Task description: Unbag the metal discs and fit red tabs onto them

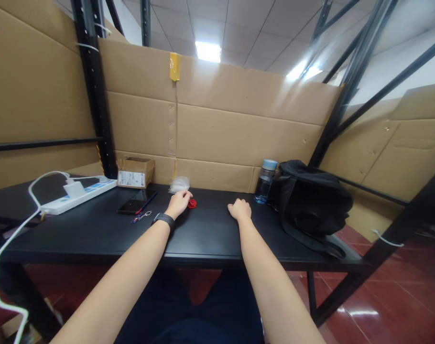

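Black table (206, 234) bears red bundle (192, 204) (small), bottle (263, 186).

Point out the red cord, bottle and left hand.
Red cord (192, 204): head view, on its visible loops.
Bottle (263, 186): head view, on its clear body.
Left hand (178, 204): head view, on its back.

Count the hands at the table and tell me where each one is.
2. The left hand is beside the red coil, near the clear plastic packet; the right hand is at the black table, left of the bottle. No others show.
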Tool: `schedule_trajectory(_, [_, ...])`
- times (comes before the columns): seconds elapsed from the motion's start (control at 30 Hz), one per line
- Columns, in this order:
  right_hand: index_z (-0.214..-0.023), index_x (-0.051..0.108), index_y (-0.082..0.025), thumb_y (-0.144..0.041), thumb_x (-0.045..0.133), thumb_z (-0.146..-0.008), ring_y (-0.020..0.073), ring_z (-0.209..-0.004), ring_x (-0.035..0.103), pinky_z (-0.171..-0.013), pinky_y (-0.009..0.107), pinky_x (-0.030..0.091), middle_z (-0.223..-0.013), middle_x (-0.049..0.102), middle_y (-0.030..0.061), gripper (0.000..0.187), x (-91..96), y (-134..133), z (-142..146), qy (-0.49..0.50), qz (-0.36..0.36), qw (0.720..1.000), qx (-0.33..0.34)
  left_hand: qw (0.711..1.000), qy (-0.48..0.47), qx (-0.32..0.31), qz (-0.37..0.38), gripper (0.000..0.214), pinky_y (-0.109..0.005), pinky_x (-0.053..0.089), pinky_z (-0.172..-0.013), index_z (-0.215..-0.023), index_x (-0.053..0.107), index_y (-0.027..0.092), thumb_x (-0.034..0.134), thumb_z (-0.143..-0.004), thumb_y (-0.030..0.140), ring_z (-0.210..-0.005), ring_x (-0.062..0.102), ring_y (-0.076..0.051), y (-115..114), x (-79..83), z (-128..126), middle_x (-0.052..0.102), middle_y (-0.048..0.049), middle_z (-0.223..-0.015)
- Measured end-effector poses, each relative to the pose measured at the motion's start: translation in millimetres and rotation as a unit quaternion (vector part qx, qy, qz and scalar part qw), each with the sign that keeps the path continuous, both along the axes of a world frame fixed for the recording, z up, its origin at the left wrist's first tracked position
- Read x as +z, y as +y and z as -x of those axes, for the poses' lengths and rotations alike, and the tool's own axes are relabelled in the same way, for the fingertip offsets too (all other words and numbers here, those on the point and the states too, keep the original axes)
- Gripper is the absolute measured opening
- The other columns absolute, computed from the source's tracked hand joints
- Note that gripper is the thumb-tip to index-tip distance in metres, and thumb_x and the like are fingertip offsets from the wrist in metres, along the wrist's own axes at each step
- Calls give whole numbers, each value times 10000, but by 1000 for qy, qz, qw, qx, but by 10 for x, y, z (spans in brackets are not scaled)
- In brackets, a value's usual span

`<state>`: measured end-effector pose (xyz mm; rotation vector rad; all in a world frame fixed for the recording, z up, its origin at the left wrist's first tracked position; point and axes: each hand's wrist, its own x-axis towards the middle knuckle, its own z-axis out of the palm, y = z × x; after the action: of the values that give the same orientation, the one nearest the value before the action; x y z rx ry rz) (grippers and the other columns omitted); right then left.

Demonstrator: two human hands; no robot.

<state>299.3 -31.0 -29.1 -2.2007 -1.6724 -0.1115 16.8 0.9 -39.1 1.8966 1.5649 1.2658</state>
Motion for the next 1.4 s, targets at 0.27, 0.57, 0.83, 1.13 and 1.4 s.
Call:
schedule_trajectory(0.27, [-1217, 647, -94, -372, 503, -884, 346, -1125, 638, -888, 411, 504, -1250, 621, 220, 458, 46, -18, 32, 31, -2, 999, -13, 1000, -1, -1, -1, 283, -279, 450, -771, -852, 740, 215, 480, -896, 318, -896, 680, -220, -2, -2, -2, 765, -41, -934])
schedule_trajectory(0.57, [-1116, 687, -163, -318, 532, -861, 329, -1033, 691, -840, 412, 514, -1078, 714, 181, 337, 45, -30, 41, 15, -7, 1000, 13, 1000, 0, 1, 0, 283, -275, 460, -768, -858, 747, 217, 486, -897, 318, -865, 683, -214, 8, -11, -3, 767, -38, -923])
schedule_trajectory(0.83, [-690, 701, -211, -345, 583, -822, 294, -872, 696, -757, 362, 502, -840, 715, 146, 222, 29, 58, 82, 157, -92, 983, -15, 1000, -6, 3, -5, 292, -280, 439, -762, -846, 741, 215, 471, -895, 317, -873, 675, -215, 9, 5, 1, 755, -38, -888])
schedule_trajectory(1.13, [-556, 436, -247, -316, 619, -765, 148, -448, 468, -403, 241, 330, -457, 439, -28, 286, 8, 213, -189, 606, -255, 752, -52, 1000, -14, 1, -18, 321, -282, 431, -729, -791, 720, 219, 440, -900, 330, -818, 663, -210, 56, -17, 6, 729, -29, -812])
schedule_trajectory(1.4, [-629, 213, -236, -272, 387, -805, 83, -363, 313, -347, 178, 333, -452, 241, -87, 251, 79, 99, -717, 810, -300, 504, -12, 1000, -8, -3, -17, 310, -280, 439, -733, -794, 723, 222, 451, -899, 327, -826, 671, -211, 47, -10, 4, 739, -23, -819])
